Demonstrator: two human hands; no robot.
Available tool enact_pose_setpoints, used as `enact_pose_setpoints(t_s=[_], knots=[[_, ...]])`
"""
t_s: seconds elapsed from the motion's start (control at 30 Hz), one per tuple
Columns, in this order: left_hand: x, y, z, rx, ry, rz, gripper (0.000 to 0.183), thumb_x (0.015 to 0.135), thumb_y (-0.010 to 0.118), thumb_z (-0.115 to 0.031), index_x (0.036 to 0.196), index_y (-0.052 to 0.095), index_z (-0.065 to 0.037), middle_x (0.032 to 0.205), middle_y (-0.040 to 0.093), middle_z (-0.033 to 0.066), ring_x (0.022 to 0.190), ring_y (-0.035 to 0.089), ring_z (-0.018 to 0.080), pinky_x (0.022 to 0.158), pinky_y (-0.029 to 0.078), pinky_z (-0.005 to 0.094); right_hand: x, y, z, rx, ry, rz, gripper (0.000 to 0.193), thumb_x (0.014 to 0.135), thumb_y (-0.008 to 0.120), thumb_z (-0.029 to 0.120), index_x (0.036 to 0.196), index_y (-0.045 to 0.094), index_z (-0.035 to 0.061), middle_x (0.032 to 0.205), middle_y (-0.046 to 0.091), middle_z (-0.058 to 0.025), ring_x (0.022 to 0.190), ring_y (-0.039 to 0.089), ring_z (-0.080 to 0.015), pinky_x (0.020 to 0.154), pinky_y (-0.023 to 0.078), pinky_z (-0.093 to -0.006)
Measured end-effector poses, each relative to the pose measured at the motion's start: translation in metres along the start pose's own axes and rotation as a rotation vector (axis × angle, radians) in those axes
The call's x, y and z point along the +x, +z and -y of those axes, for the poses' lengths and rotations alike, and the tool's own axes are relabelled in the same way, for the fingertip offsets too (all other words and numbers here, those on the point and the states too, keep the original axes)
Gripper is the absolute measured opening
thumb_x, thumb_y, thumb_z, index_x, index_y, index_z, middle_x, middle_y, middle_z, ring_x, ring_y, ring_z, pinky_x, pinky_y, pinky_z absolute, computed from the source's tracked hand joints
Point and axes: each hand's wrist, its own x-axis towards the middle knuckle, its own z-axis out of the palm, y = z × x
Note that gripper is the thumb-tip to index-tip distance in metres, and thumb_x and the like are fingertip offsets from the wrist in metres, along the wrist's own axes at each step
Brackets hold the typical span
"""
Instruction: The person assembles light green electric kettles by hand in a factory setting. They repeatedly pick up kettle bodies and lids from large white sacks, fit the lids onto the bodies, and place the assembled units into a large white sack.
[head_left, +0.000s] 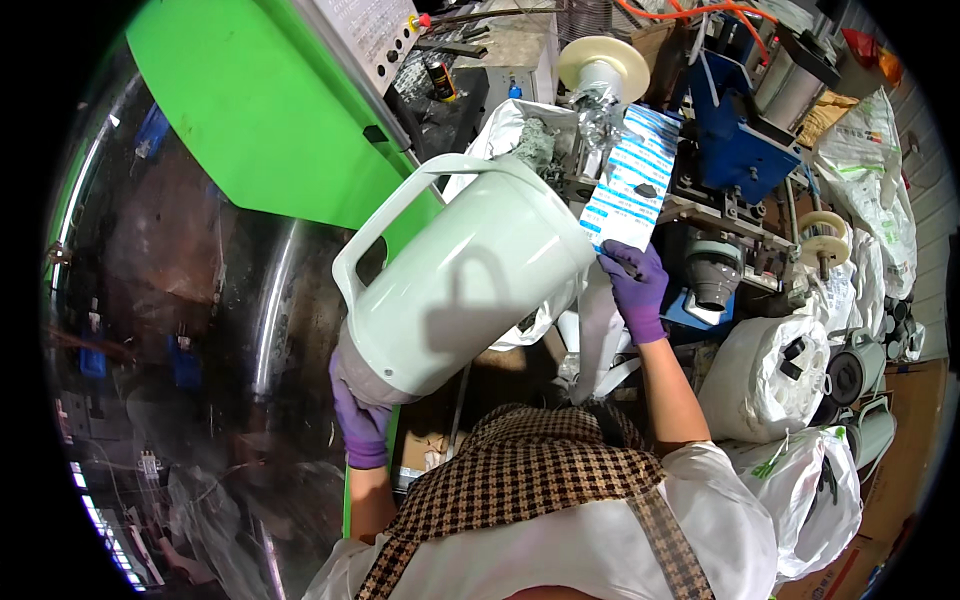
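A pale grey-green thermos jug body point(470, 270) with a loop handle lies tilted in front of me, its grey-toned base toward the lower left. My left hand point(362, 415), in a purple glove, is closed round that base; its fingers are partly hidden. In the same kind of glove, my right hand point(636, 288) pinches the lower edge of a blue-and-white label sheet point(630, 185), just beside the jug's far end. A small dark patch shows on the sheet.
A bright green machine panel point(240, 120) stands on the left, below a control box point(365, 35). A cream spool point(605, 68) and a blue machine point(735, 140) are beyond the sheet. On the right are a grey round part point(714, 275), white sacks point(765, 375) and more jugs point(872, 435).
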Motion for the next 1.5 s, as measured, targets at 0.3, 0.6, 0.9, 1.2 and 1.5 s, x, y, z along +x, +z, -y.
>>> enact_pose_setpoints(t_s=[0.3, 0.6, 0.9, 1.2, 1.5], knots=[[-0.015, -0.018, 0.026, 0.095, 0.192, -0.054, 0.081, 0.095, 0.061, -0.039, 0.152, 0.022, 0.003, 0.150, 0.040, 0.0195, 0.136, 0.043, 0.0285, 0.114, 0.034, 0.0412, -0.048, 0.003, 0.017, -0.096, 0.184, -0.184, 0.020, 0.079, 0.082, 0.007, 0.098, 0.076, 0.0042, 0.114, 0.065, -0.0099, 0.100, 0.064, -0.0179, 0.088, 0.051, -0.0317], [-0.012, -0.002, -0.009, 0.499, 0.559, 0.210, 0.080, 0.071, 0.077, -0.027, 0.135, 0.045, 0.010, 0.129, 0.058, 0.0236, 0.109, 0.062, 0.0306, 0.096, 0.048, 0.0412, -0.043, -0.010, 0.124, 0.322, 0.064, -0.110, 0.024, 0.101, 0.057, 0.011, 0.123, 0.064, 0.0059, 0.114, 0.063, -0.0014, 0.104, 0.057, -0.0094, 0.088, 0.048, -0.0263], [-0.009, 0.013, -0.011, 0.343, 0.874, 0.353, 0.075, 0.071, 0.078, -0.026, 0.132, 0.049, 0.006, 0.135, 0.053, 0.0293, 0.114, 0.059, 0.0356, 0.098, 0.048, 0.0459, -0.057, -0.038, 0.137, 0.697, 0.408, -0.257, 0.021, 0.095, 0.070, 0.016, 0.112, 0.070, 0.0042, 0.094, 0.064, 0.0046, 0.076, 0.049, -0.0037, 0.067, 0.040, -0.0209], [-0.024, 0.064, -0.064, 0.698, 1.043, 0.469, 0.053, 0.069, 0.080, -0.012, 0.116, 0.062, 0.003, 0.120, 0.062, 0.0216, 0.116, 0.060, 0.0439, 0.097, 0.050, 0.0482, -0.067, -0.070, 0.098, -0.074, 0.262, -0.440, 0.087, 0.073, 0.089, 0.036, 0.140, 0.046, 0.0003, 0.131, 0.051, -0.0150, 0.120, 0.051, -0.0253, 0.102, 0.042, -0.0357], [-0.069, 0.056, 0.026, -0.173, -0.435, 0.485, 0.065, 0.084, 0.073, -0.008, 0.142, 0.043, 0.001, 0.140, 0.051, 0.0179, 0.129, 0.051, 0.0298, 0.110, 0.043, 0.0435, -0.133, -0.148, 0.035, 0.457, 0.636, 0.315, 0.039, 0.097, 0.066, 0.029, 0.122, 0.063, -0.0011, 0.111, 0.068, -0.0070, 0.099, 0.062, -0.0134, 0.089, 0.049, -0.0299]])
